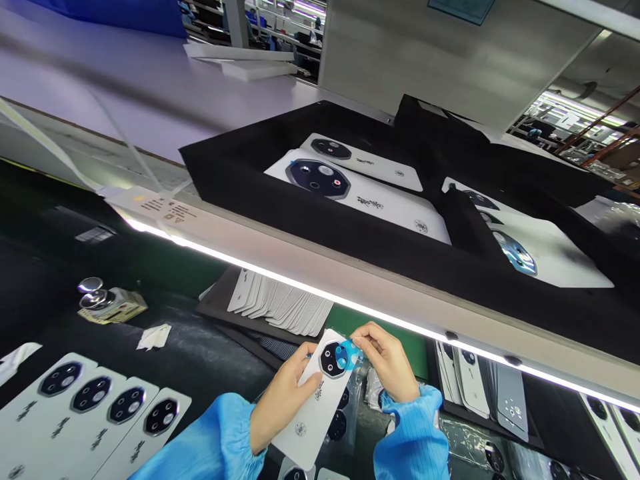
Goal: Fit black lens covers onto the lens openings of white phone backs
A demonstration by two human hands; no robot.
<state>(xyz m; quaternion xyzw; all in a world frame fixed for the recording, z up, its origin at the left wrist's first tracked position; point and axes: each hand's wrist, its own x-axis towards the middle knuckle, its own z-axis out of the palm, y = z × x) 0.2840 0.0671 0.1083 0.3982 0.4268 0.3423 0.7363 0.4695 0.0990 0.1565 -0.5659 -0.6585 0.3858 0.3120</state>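
Note:
A white phone back panel [310,427] with a dark octagonal camera area is tilted in my left hand [287,393], whose thumb lies on its face. My right hand [387,360] pinches a blue film [351,355] between thumb and fingers. The film overlaps the right side of the camera area; whether it still sticks there I cannot tell. Below the held panel, dark round camera pieces [338,424] in clear plastic are partly hidden.
Several white panels [65,427] lie in a row at the lower left. A stack of panels [280,303] stands behind my hands. Above runs a lit shelf edge [300,267] bearing a black foam tray [310,220]. More panels [465,380] stand at right.

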